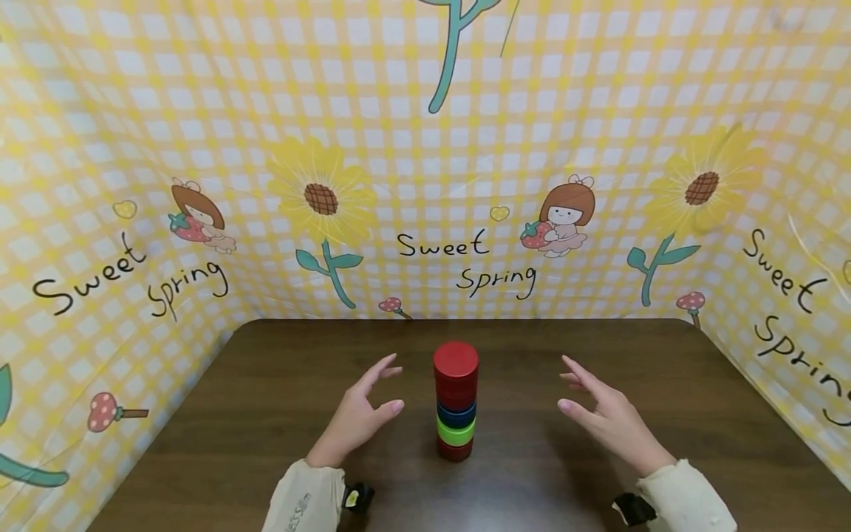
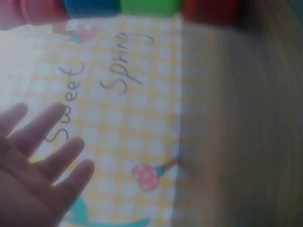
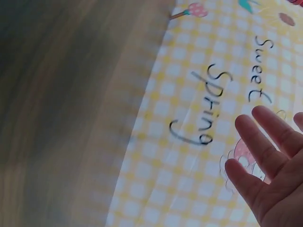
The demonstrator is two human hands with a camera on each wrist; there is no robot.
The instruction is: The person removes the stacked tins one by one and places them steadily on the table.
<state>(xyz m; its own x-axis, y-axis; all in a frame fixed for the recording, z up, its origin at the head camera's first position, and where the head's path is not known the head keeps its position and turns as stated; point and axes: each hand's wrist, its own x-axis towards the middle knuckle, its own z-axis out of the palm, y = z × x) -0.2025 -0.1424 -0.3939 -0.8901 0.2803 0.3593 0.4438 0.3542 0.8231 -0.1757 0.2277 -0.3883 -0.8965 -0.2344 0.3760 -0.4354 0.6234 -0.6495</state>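
A stack of round pieces stands upright on the brown table, in the middle of the head view. From the top down it shows red, then a blue piece, a green piece and a dark red piece at the bottom. To its left is my left hand, apart from it, fingers loosely extended and holding nothing. My right hand hovers on the other side, farther off, likewise with nothing in it. Along the top of the left wrist view runs part of the stack, with its green piece blurred.
The dark wooden table has rounded far corners. A yellow and white checked cloth with flowers and lettering rises behind it and along both sides. Black bands sit at both cream sleeves.
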